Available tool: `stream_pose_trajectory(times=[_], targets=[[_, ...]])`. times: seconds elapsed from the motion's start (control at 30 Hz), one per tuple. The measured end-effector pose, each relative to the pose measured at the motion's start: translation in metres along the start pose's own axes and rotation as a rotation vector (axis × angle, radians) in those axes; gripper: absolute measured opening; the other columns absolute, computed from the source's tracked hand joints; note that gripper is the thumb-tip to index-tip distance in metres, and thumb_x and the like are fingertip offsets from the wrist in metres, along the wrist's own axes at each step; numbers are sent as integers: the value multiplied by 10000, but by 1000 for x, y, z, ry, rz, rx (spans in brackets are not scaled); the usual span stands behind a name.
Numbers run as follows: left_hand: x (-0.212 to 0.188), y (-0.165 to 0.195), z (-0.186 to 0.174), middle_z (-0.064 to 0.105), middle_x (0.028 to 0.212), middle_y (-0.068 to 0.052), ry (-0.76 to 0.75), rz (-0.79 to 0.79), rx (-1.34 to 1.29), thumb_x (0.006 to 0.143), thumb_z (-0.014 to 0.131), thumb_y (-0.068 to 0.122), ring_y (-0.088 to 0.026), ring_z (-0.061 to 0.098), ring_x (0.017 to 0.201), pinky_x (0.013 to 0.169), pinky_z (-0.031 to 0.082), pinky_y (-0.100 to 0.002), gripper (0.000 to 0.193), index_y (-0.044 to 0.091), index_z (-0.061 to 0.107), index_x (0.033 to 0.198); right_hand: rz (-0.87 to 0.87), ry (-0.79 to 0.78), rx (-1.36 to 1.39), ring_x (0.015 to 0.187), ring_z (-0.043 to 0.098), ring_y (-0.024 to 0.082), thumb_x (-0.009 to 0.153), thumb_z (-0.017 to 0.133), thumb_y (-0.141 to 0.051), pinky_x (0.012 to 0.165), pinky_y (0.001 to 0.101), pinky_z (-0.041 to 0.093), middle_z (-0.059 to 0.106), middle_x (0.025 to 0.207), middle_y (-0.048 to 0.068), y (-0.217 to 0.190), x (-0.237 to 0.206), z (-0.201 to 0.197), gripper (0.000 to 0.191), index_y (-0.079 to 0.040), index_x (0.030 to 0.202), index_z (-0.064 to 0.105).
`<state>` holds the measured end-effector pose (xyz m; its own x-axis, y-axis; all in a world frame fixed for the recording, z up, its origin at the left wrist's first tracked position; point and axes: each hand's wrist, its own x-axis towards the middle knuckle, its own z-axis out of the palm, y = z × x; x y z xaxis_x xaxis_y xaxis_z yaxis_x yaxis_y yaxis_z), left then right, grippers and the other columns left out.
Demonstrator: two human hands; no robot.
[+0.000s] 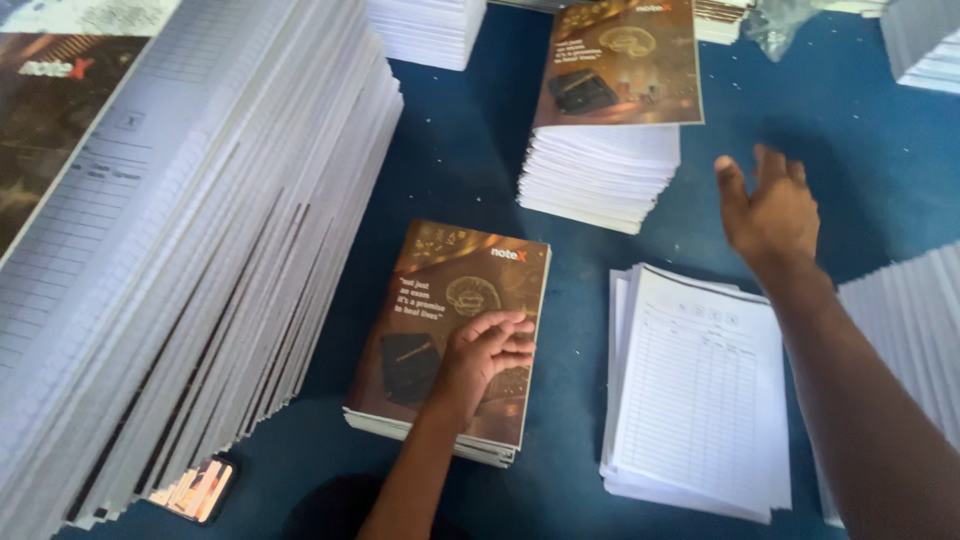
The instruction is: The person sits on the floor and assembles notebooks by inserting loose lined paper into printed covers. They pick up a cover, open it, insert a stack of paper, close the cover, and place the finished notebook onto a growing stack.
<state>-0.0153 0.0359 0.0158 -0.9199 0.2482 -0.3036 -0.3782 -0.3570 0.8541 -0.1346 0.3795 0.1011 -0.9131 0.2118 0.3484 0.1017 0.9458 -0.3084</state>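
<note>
Head view: left hand (483, 350) presses notebook (455, 330).

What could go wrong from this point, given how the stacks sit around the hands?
The tall leaning stack at left looks unstable and might slide onto the phone or the brown-covered notebook under the left hand. The right hand, raised in the air, could brush the ruled sheets and skew them.

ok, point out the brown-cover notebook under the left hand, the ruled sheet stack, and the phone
brown-cover notebook (440, 290), head view, upper cover.
ruled sheet stack (700, 390), head view, middle of top sheet.
phone (203, 489), head view, screen.
left hand (485, 350), head view, back of hand.
</note>
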Motion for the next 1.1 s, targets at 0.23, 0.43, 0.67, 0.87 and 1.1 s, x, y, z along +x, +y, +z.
stream_pose_trajectory(times=[0.23,0.43,0.67,0.87,1.1], targets=[[-8,-13,1,750,1042,-215,31,130,57,975,500,158,-284,772,920,851,641,-387,268,-43,670,1029,24,-99,-26,1155,625,470,1094,456,-601,943,565,517,628,1259,304,44,-80,1,715,33,1414,538],[-6,-29,-2,736,1047,-205,9,198,0,981,488,216,-295,750,910,847,654,-415,328,-30,651,1123,96,-230,-62,1143,639,425,1026,462,-577,931,540,527,634,1272,258,57,-142,-6,675,-27,1405,557],[-30,-63,33,748,1039,-201,-113,303,291,1010,560,221,-293,776,914,851,627,-384,306,-30,661,1152,78,-325,-51,1157,640,406,969,606,-458,964,505,529,608,1325,259,70,-218,-34,589,-30,1371,577],[-67,-87,71,751,1147,-140,-255,441,772,980,624,145,-298,733,1111,963,577,-399,227,33,693,1166,130,-310,-12,1189,646,379,878,689,-404,991,468,539,630,1323,233,91,-286,-44,573,-49,1325,633],[-86,-102,91,561,1448,-131,-358,697,1393,912,715,227,-352,397,1430,1113,324,-591,422,85,638,1301,468,-497,-52,1167,659,399,879,722,-446,985,487,555,598,1328,265,96,-315,-48,659,-47,1389,596]])
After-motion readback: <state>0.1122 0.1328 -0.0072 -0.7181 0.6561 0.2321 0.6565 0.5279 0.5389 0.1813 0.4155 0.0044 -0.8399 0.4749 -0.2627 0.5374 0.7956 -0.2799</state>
